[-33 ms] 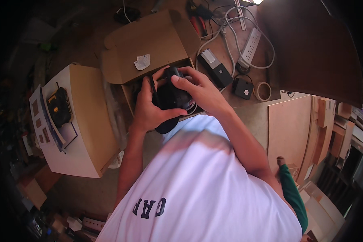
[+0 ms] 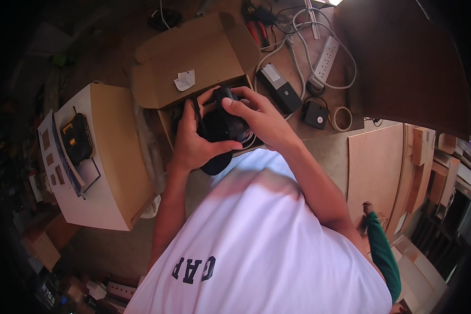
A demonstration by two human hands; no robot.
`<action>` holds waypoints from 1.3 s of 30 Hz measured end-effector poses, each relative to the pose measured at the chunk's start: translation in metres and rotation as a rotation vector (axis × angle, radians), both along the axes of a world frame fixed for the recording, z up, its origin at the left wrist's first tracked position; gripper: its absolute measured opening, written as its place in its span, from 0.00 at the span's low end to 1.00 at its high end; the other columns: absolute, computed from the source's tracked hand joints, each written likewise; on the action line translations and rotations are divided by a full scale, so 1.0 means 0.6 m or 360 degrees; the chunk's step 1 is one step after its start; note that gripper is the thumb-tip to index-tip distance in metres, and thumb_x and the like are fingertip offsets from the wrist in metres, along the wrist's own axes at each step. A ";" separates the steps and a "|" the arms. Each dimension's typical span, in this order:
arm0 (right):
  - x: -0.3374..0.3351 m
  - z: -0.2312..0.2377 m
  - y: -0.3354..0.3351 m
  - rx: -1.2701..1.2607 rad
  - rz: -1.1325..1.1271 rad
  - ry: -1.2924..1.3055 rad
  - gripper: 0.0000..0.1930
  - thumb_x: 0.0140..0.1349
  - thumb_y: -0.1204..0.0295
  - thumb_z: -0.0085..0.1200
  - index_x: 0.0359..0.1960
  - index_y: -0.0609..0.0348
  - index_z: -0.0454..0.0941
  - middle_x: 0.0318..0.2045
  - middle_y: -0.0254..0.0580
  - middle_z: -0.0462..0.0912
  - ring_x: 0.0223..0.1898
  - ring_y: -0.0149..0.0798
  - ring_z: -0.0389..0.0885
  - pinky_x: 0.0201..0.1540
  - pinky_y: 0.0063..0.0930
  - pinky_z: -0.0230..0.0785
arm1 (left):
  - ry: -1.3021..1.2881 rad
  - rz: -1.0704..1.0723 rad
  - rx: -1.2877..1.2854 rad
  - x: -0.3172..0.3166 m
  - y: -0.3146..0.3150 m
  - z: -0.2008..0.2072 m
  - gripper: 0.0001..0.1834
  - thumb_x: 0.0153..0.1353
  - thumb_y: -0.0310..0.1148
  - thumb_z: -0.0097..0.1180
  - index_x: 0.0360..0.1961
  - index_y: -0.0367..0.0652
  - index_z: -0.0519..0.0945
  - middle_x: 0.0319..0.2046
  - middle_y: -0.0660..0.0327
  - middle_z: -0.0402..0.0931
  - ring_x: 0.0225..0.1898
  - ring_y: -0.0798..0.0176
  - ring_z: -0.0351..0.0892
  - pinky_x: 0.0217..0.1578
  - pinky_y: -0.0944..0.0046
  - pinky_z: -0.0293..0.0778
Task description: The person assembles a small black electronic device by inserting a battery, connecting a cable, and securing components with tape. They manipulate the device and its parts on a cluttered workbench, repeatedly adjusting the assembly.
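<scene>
Both my hands hold a bulky black device (image 2: 226,124) over an open cardboard box (image 2: 193,52); its exact kind is not clear. My left hand (image 2: 192,142) grips its left side, the thumb lying across the lower front. With thumb and fingers closed round the upper right part, my right hand (image 2: 267,118) holds the other side. A rounded black part (image 2: 217,165) hangs below my left thumb. Behind the right hand a pale cable (image 2: 250,140) shows in part. The box's inside is mostly hidden by the hands and device.
On the brown table lie a crumpled white paper (image 2: 184,80) on the box lid, a black-and-grey box (image 2: 280,88), a black adapter (image 2: 315,115), a tape roll (image 2: 341,119) and a power strip (image 2: 323,62). A white-topped carton (image 2: 115,157) stands left. A co-worker's green sleeve (image 2: 384,256) shows lower right.
The co-worker's hand and green sleeve at the lower right have shifted slightly to the right. My hands and the black device show almost no movement.
</scene>
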State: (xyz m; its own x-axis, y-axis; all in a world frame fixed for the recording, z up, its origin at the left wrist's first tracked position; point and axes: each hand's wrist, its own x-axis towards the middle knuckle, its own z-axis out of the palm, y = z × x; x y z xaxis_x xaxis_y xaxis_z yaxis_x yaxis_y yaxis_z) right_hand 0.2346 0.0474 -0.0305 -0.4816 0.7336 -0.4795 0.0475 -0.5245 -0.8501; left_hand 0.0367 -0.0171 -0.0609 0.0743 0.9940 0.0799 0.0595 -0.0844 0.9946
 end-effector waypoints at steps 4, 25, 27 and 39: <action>-0.006 -0.010 -0.006 -0.0107 -0.0113 0.0079 0.39 0.74 0.48 0.68 0.72 0.70 0.76 0.48 0.47 0.88 0.47 0.36 0.89 0.39 0.30 0.82 | -0.0383 0.0066 -0.0189 0.008 -0.005 0.005 0.62 0.43 0.38 0.95 0.77 0.39 0.67 0.61 0.48 0.85 0.59 0.56 0.89 0.61 0.57 0.83; -0.007 0.012 -0.026 -0.0171 -0.0319 0.0248 0.33 0.73 0.54 0.68 0.70 0.67 0.80 0.42 0.38 0.87 0.37 0.25 0.85 0.30 0.20 0.73 | -0.0149 0.0136 -0.0154 0.015 -0.008 0.037 0.57 0.41 0.41 0.93 0.70 0.39 0.70 0.55 0.48 0.87 0.55 0.55 0.91 0.58 0.57 0.86; -0.004 0.020 -0.022 -0.0172 -0.0267 0.0218 0.32 0.73 0.55 0.68 0.69 0.67 0.80 0.42 0.38 0.87 0.38 0.25 0.85 0.31 0.20 0.73 | -0.0077 0.0111 -0.0110 0.012 -0.010 0.040 0.56 0.41 0.41 0.93 0.69 0.39 0.71 0.56 0.49 0.86 0.56 0.54 0.90 0.58 0.56 0.85; 0.002 0.015 -0.012 -0.0130 -0.0207 0.0219 0.33 0.72 0.60 0.67 0.71 0.71 0.78 0.45 0.40 0.89 0.38 0.25 0.86 0.32 0.22 0.77 | -0.0025 0.0175 -0.0093 0.020 -0.013 0.052 0.55 0.41 0.40 0.91 0.69 0.38 0.72 0.59 0.52 0.84 0.56 0.54 0.89 0.58 0.56 0.85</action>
